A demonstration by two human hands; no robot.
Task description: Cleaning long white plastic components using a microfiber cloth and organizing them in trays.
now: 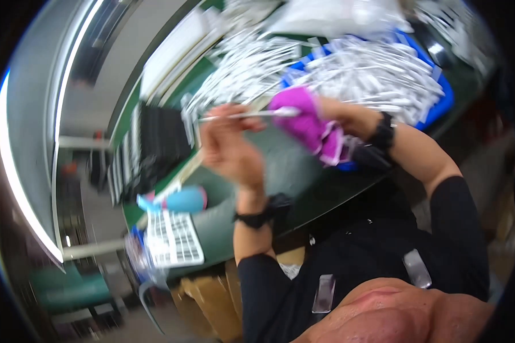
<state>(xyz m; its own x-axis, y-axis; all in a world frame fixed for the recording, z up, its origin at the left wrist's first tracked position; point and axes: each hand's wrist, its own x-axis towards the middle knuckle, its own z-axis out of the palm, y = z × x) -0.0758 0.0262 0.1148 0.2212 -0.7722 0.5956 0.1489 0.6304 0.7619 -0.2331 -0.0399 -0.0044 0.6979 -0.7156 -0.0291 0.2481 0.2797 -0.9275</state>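
In what looks like a wiping step, the left hand pinches a white stick above the surface, by a magenta cloth obscuring the right hand, whose grip I cannot tell; the next move calls for steadiness.

Left of the blue basket, blur smears the left hand and white stick. Purple cloth before the basket hides most of the right hand. White pieces bury the basket's floor; beyond it, the upper edge crops a white bag.
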